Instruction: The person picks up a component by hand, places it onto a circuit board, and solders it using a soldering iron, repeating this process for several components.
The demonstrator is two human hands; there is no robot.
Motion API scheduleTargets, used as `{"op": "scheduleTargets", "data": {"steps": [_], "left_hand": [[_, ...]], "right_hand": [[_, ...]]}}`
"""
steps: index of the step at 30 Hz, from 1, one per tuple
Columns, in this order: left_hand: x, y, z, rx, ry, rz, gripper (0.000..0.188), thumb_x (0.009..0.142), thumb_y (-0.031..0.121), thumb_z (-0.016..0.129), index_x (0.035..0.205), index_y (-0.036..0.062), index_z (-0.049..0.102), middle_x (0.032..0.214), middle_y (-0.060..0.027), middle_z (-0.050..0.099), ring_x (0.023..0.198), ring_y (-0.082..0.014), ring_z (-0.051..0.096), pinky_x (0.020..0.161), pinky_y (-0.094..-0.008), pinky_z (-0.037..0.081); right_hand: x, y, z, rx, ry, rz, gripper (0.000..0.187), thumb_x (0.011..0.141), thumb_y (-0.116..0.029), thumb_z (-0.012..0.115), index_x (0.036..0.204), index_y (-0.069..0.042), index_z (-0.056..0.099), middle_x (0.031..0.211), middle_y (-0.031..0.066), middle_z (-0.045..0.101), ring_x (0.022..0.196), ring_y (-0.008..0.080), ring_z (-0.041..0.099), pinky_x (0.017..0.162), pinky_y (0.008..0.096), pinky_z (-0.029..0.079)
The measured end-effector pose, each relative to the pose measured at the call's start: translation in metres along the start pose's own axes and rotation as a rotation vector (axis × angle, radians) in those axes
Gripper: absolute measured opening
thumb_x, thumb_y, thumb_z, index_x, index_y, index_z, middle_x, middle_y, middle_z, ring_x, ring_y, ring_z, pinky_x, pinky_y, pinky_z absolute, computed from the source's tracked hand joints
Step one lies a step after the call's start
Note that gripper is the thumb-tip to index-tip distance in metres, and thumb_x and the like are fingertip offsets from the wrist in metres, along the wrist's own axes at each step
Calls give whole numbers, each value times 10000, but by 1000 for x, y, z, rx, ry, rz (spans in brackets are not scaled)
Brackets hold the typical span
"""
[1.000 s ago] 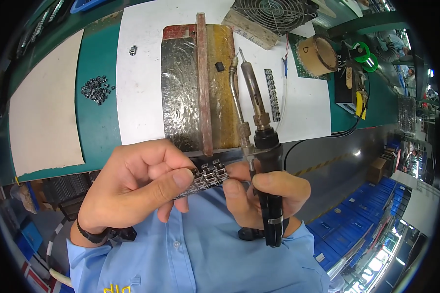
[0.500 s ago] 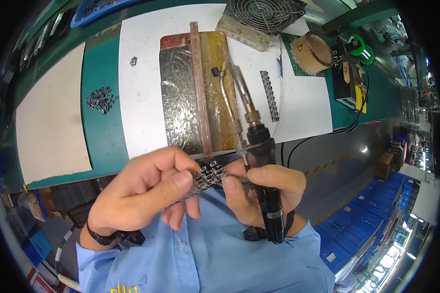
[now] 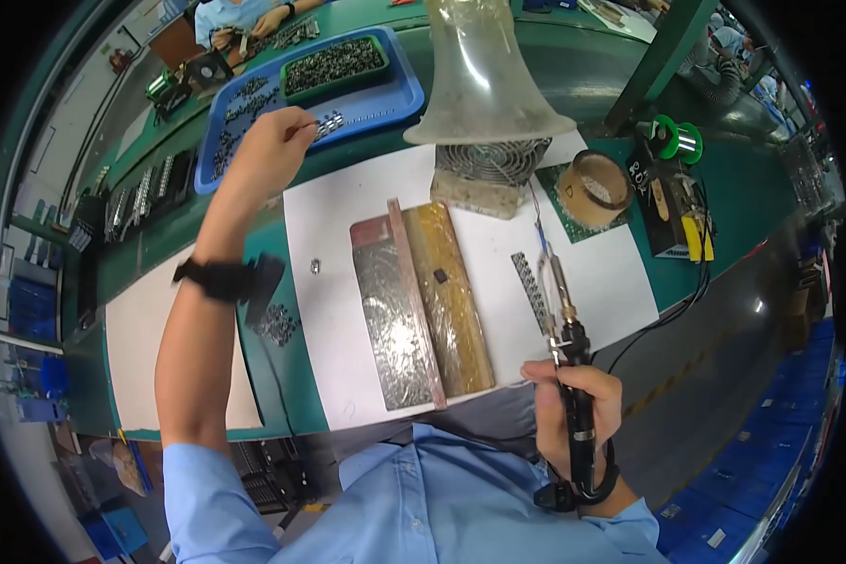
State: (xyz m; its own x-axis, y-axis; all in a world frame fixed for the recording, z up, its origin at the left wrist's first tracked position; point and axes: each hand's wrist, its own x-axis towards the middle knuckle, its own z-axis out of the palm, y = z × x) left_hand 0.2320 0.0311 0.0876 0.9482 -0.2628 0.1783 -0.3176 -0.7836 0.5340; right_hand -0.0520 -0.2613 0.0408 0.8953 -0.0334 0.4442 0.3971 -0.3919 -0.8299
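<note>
My left hand (image 3: 274, 148) is stretched over the far blue tray (image 3: 414, 89), fingers pinched together. Small shiny metal parts (image 3: 330, 123) in a short row show right at its fingertips, over the tray's near side. My right hand (image 3: 583, 406) is wrapped around the black handle of a soldering iron (image 3: 581, 376). A thin metal tube runs alongside its shaft, and the tip points away from me. Just left of the iron, a strip of small metal parts (image 3: 528, 289) lies on the white sheet (image 3: 597, 305).
A taped board (image 3: 376, 315) with a wooden bar (image 3: 415, 301) lies centrally. Behind it stand a fan (image 3: 479, 193) and a translucent hood (image 3: 479, 85). A round tub (image 3: 594, 193) and solder spool (image 3: 677, 139) are right. Small parts (image 3: 274, 324) lie left; a co-worker's hands (image 3: 271, 21) show beyond.
My left hand has moved from near my chest, beside the right hand, far forward to the blue tray. My right hand has shifted right and lower with the soldering iron. The view has tilted up.
</note>
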Motion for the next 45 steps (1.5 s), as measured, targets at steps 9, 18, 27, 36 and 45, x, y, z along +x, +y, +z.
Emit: {"op": "scheduleTargets", "data": {"steps": [9, 18, 27, 36, 45], "left_hand": [[127, -68, 105, -32, -67, 27, 239, 864, 157, 538, 1008, -9, 634, 833, -141, 653, 764, -202, 603, 703, -314, 463], [123, -50, 99, 20, -138, 79, 291, 916, 182, 498, 1084, -32, 605, 916, -77, 643, 839, -122, 557, 779, -243, 435], [-20, 45, 8, -54, -60, 162, 279, 913, 209, 552, 1046, -29, 611, 885, -59, 623, 850, -101, 552, 744, -225, 436], [-179, 125, 32, -701, -269, -250, 209, 918, 167, 543, 932, -31, 607, 827, -72, 625, 670, -84, 562, 588, -209, 436], [-158, 161, 110, -933, -128, -372, 213, 893, 152, 592, 982, -41, 586, 795, -35, 633, 618, -49, 565, 518, -172, 423]], "right_hand": [[2, 21, -22, -128, 83, 99, 259, 899, -117, 546, 1097, 18, 446, 918, 190, 646, 760, 211, 643, 681, 322, 529], [26, 74, -5, -484, 47, -39, 208, 709, 34, 679, 885, -30, 589, 886, 161, 645, 722, 306, 620, 632, 345, 498], [18, 78, -16, -652, -48, -161, 255, 618, 41, 656, 847, -50, 593, 708, 69, 570, 681, 247, 553, 638, 344, 420], [28, 84, -5, -710, -8, -339, 286, 614, 27, 664, 871, -73, 585, 668, 40, 533, 645, 198, 501, 605, 322, 351], [23, 62, 16, -393, 283, -149, 260, 721, 47, 689, 913, -49, 543, 698, 62, 587, 649, 181, 571, 600, 301, 455]]}}
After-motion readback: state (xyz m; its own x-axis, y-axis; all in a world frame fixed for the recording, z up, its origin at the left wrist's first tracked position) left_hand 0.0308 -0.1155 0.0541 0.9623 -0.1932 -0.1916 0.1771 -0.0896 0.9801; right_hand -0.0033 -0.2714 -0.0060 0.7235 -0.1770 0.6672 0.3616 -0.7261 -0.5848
